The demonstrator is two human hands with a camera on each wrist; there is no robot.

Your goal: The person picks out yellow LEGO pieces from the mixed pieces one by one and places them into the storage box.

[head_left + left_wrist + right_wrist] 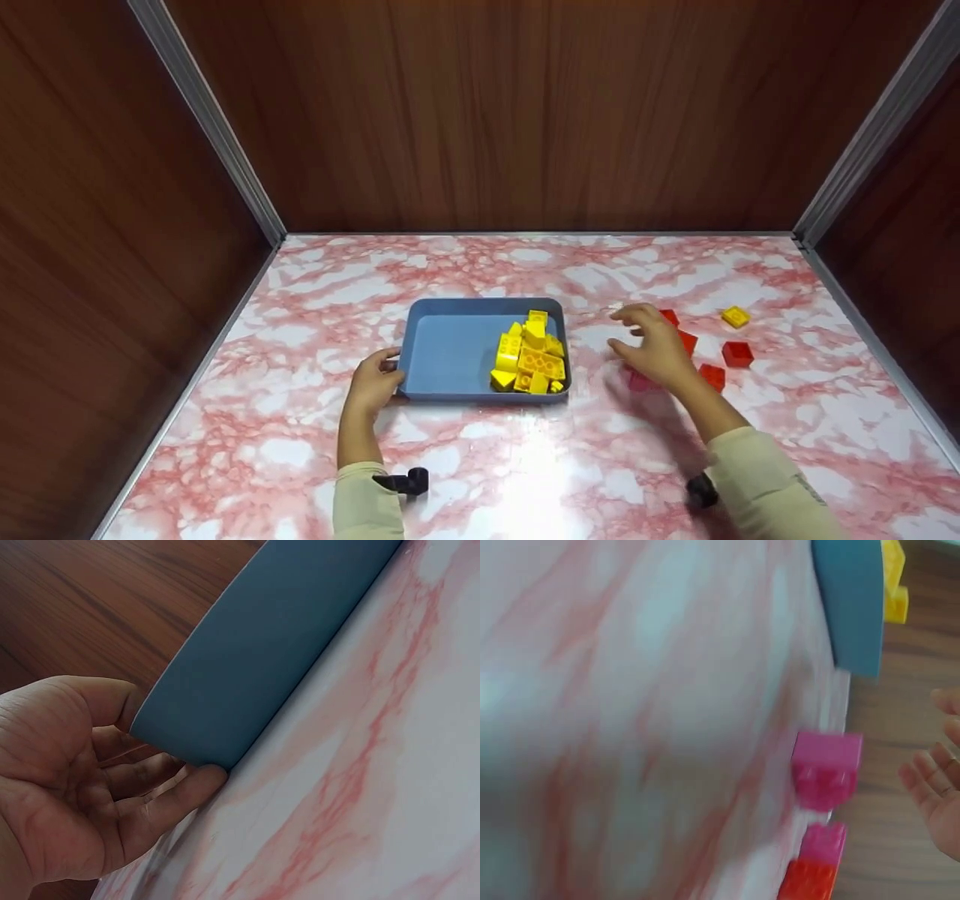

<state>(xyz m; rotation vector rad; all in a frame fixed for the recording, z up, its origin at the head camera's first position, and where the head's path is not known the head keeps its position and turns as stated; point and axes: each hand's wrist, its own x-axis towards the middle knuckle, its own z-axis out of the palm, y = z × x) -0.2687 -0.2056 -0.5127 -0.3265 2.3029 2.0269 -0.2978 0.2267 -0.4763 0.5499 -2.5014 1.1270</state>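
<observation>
A blue-grey tray point(450, 397) lies on the table, with a pile of yellow toy bricks point(531, 356) in its right part. My left hand point(375, 382) grips the tray's left side. The left wrist view shows that hand point(67, 780) with its fingers bent against the tray wall point(247, 652). Over the table to the right of the tray, my right hand point(655, 350) has its fingers spread and relaxed, holding nothing. Red bricks point(688, 343) and a pink brick point(642, 382) lie beside and partly beneath it. Only its fingers point(934, 780) and part of the palm show in the right wrist view.
A single yellow brick point(736, 316) lies at the right, behind a red brick point(738, 354). Brown wood-grain panels point(480, 112) enclose the back and both sides of the pink-and-white marbled table point(300, 450).
</observation>
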